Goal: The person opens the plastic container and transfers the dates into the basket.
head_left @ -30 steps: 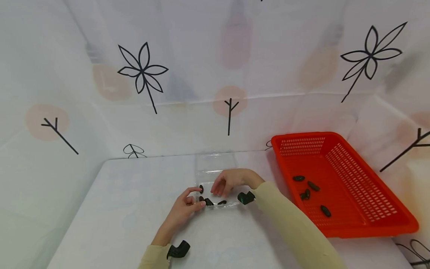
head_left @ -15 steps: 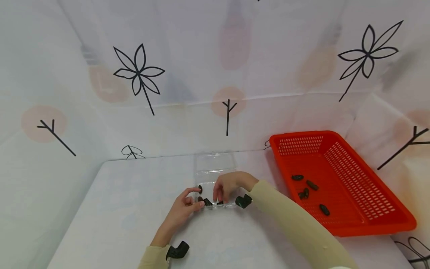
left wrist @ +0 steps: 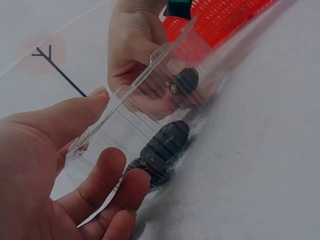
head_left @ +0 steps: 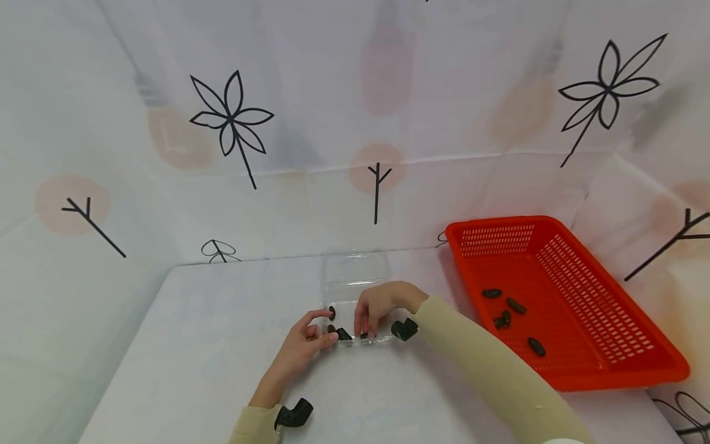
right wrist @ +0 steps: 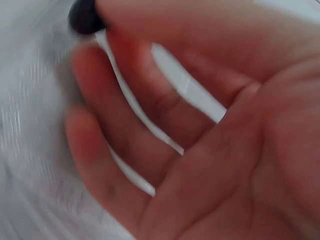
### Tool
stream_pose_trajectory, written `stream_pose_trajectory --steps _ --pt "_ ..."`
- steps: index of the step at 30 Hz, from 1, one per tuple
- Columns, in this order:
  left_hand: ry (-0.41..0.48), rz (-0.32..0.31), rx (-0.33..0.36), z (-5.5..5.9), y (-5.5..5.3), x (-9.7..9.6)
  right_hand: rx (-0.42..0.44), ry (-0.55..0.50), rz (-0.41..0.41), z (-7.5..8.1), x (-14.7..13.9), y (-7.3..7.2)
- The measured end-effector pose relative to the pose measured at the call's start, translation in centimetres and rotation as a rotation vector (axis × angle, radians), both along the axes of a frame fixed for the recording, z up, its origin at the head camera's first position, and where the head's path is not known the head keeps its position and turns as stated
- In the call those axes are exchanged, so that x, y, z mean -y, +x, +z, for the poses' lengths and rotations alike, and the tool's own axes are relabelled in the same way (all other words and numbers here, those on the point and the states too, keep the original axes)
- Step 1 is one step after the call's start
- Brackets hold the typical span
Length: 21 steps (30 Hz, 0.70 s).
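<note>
A clear plastic clamshell box (head_left: 355, 269) lies opened out on the white-covered table. My left hand (head_left: 299, 348) grips its left wall between thumb and fingers. Inside the box are several dark oval pieces, including one dark piece (head_left: 331, 312) near the left index fingertip and another dark piece (left wrist: 169, 139) against the near wall. My right hand (head_left: 381, 302) reaches down into the box with fingertips bent. Between its thumb and finger it pinches a dark oval piece (right wrist: 84, 18), which shows a small yellowish spot through the plastic in the left wrist view.
To the right stands a red perforated basket (head_left: 610, 380), with several dark oval pieces (head_left: 536, 346) on its floor. A patterned white cloth (head_left: 288, 203) hangs behind the table. My right sleeve (head_left: 471, 357) passes in front of the basket's left side.
My right hand has lowered slightly toward the near side of the box, and its fingers have come together on the dark piece there. My left hand stays at the box's left wall.
</note>
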State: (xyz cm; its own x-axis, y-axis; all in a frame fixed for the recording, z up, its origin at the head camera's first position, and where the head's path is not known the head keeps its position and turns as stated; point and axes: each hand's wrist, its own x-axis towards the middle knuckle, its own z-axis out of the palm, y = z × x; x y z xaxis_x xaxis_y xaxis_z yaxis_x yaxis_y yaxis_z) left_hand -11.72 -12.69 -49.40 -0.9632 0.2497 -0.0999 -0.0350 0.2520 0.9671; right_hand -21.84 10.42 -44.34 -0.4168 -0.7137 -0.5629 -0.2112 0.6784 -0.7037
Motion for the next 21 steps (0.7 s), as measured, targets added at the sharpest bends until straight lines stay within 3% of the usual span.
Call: stream_pose_trajectory --steps 5,13,18,20,21 --pt "-0.011 -0.001 -0.008 0.1 0.0 -0.1 0.094 -0.066 -0.046 0.2 -0.4 -0.1" --pt "0.009 0.01 -0.007 -0.2 0.1 -0.1 0.145 -0.133 -0.116 0.6 -0.8 -0.6" --pt "-0.001 0.017 -0.007 -0.2 0.3 -0.2 0.13 -0.176 -0.146 0.9 -0.9 -0.7" --pt "0.002 0.014 -0.004 0.8 0.7 -0.3 0.118 -0.189 -0.157 1.1 -0.9 -0.7" --pt "0.001 0.018 -0.003 0.7 0.7 -0.3 0.115 -0.197 -0.161 1.2 -1.0 -0.7"
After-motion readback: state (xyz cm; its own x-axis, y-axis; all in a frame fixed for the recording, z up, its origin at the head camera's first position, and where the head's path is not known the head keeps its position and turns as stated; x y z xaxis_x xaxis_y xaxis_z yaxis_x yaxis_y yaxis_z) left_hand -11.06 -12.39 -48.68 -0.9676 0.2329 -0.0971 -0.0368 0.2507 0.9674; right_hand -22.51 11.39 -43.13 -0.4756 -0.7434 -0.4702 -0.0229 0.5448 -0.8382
